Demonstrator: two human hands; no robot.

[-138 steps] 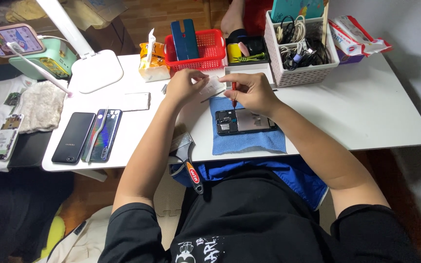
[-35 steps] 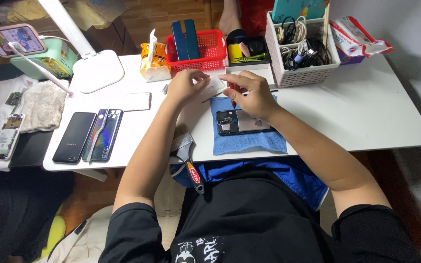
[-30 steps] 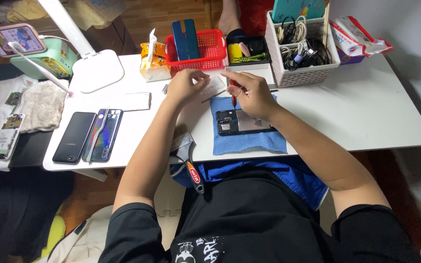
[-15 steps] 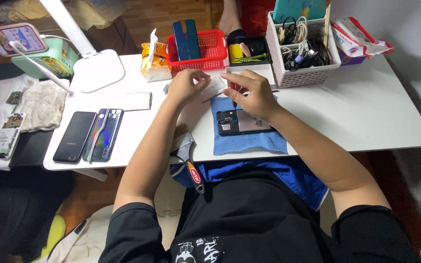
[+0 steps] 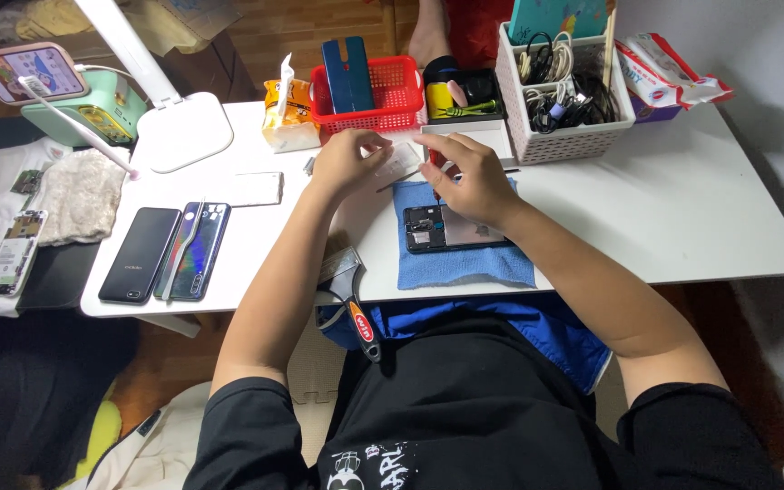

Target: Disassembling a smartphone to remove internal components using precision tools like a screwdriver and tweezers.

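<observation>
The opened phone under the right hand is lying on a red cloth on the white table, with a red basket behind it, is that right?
Not quite: the cloth is blue, not red, as the head view shows. The opened phone does lie on it, partly under the right hand, on the white table, and a red basket stands behind it.

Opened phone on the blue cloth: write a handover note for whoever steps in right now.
Right hand: holds a small red-handled screwdriver, tip down over the top end of the opened phone.
Left hand: rests on the table beside a small white pad; whether its fingers pinch anything cannot be seen.
Things: phone lies back-off on the blue cloth; two intact phones lie far left.
Done: back cover is off.
Left: internal parts remain in place; screw state is too small to tell.
</observation>
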